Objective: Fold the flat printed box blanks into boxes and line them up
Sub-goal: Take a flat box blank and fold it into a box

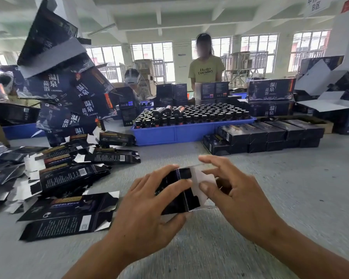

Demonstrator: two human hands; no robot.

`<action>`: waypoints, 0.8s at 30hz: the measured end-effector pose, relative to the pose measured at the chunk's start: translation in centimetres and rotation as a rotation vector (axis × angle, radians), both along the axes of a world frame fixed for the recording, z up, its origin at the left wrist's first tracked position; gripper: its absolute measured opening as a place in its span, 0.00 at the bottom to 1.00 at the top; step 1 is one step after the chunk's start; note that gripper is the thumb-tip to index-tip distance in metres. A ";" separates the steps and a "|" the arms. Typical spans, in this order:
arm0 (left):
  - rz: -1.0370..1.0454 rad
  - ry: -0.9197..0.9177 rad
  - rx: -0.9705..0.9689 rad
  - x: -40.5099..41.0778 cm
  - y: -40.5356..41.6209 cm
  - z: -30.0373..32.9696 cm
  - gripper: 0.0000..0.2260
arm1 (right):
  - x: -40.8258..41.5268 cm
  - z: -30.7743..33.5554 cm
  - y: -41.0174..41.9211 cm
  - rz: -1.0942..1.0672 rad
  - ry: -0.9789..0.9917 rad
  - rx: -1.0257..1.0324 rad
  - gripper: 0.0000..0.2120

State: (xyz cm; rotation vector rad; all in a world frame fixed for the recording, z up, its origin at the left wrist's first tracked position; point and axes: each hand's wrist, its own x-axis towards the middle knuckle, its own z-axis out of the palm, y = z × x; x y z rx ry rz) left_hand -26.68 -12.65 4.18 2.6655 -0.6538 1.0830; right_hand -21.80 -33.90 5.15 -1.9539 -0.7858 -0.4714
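A dark printed box blank (179,195), partly folded into a box, hangs just above the grey table in front of me. My left hand (147,210) grips its dark body, fingers over the top and thumb underneath. My right hand (232,190) is at the box's open end, thumb pressing on the white inner flap (199,181) and fingers curled around it. A heap of flat blanks (69,178) lies on the table to my left. Folded boxes (270,135) stand lined up in two layers at the right, behind my hands.
A blue tray (177,131) full of small dark bottles stands mid-table. Tall piles of larger printed cartons (69,93) lean at the left, with more cartons (270,97) at the back right. Two people are behind the tray. The grey tabletop (290,198) stretches to the right.
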 end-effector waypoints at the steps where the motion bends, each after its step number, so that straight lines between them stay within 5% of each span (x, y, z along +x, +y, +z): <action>1: 0.002 -0.002 0.000 0.0 0.0 0.0 0.25 | 0.0 0.0 0.0 -0.005 -0.034 -0.029 0.19; 9: 0.012 0.021 -0.027 -0.2 0.1 -0.1 0.29 | -0.1 0.4 -0.1 0.015 -0.069 -0.098 0.13; 15: 0.026 0.031 -0.043 -0.1 0.7 0.2 0.26 | -0.5 0.6 0.0 0.174 0.061 -0.197 0.29; 24: -0.029 0.012 -0.043 -0.2 0.2 -0.1 0.23 | -0.9 -0.1 0.5 -0.033 -0.098 -0.053 0.17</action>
